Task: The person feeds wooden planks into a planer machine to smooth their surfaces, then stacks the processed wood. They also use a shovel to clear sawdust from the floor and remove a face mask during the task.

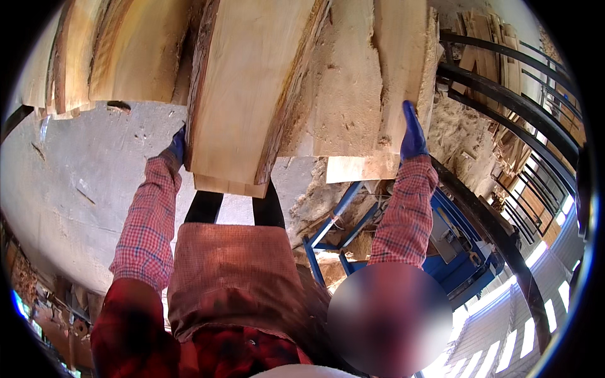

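Note:
A wide wooden board with bark along both edges [246, 88] lies over other boards in front of me, its near end reaching toward my apron. My left hand [178, 146], in a blue glove, is at this board's left edge; its fingers are partly hidden there. Farther right, pale rough-sawn boards [346, 82] lie side by side. My right hand [413, 133], also gloved in blue, grips the outer edge of the rightmost board [403, 57], the thumb side on top and the other fingers hidden. Beneath the boards, another short board end [353, 169] sticks out.
More bark-edged boards [138, 50] lie at the far left. To the right stand black metal rails [504, 88] and a blue metal frame [454, 233]. Sawdust [463, 135] and wood scraps cover the ground beside the rails. A concrete floor [82, 164] spreads at left.

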Demonstrator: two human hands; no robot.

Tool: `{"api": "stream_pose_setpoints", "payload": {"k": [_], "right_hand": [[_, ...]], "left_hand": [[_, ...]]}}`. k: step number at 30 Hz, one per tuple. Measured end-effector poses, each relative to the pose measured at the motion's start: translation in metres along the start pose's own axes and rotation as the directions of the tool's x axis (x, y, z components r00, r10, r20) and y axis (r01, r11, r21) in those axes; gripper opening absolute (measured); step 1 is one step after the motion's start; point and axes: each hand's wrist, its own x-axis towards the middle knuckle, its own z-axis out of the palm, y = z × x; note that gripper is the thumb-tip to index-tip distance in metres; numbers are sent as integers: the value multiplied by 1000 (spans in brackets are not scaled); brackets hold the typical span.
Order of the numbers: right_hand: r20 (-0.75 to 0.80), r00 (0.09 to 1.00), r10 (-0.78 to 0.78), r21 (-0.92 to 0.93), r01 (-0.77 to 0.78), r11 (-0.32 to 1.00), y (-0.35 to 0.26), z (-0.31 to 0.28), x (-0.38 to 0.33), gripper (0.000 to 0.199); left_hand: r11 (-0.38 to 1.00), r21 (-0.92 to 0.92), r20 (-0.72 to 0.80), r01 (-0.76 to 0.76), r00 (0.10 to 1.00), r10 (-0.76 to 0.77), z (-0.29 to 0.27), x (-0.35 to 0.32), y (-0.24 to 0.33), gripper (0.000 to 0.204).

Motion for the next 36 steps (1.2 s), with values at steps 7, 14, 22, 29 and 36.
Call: {"api": "stream_pose_setpoints", "payload": {"k": [7,14,22,29,36], "right_hand": [[79,925,372,-35,-371,928,-203,92,-73,20],[248,968,46,-553,102,827,-260,230,-205,45],[414,888,202,-213,-121,970,-208,324,-246,59],[-164,913,373,-176,-399,900,-93,219,-103,68],[-38,941,336,341,-304,889,-58,247,-77,40]], "left_hand": [[915,261,55,-308,951,304,-10,5,-12,59],[970,211,7,-124,992,125,63,-100,35,70],[985,153,-8,84,996,-84,45,-97,47,51],[972,228,260,-59,966,-2,10,-47,53,48],[976,210,189,-53,982,13,31,-11,52,47]]}}
